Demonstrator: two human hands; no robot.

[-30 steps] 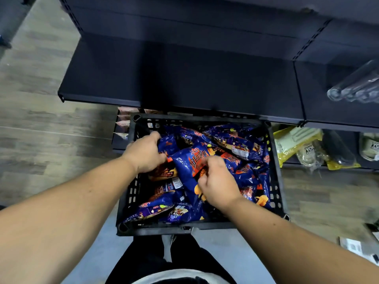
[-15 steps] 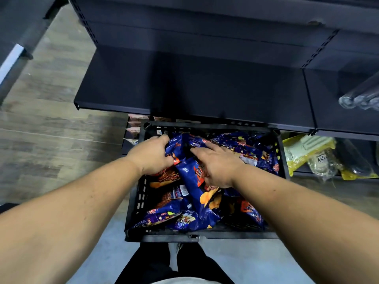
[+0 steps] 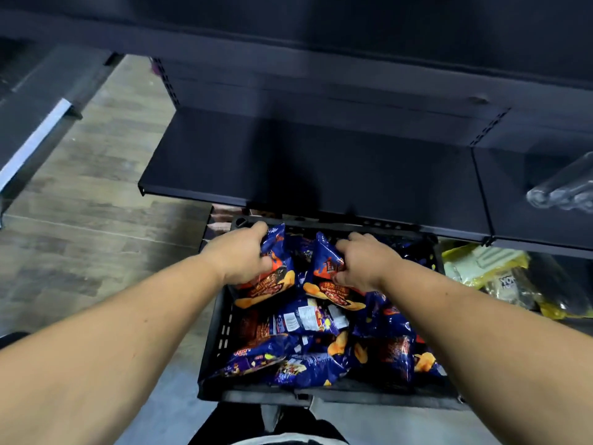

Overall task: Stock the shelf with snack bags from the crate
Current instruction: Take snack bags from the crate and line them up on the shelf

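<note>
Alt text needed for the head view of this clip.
Two bare hands, left hand and right hand, each grip a blue foil snack bag (left, right) over a black plastic crate of similar bags, below a bare dark metal shelf.

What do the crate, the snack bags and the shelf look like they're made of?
Crate: probably moulded plastic, matt black, with slotted walls. Snack bags, such as the one the left hand grips: glossy printed film, probably plastic or foil laminate, judging by its crinkles and highlights. Shelf: looks like painted sheet metal, dark matt, with a thin folded front edge.
</note>
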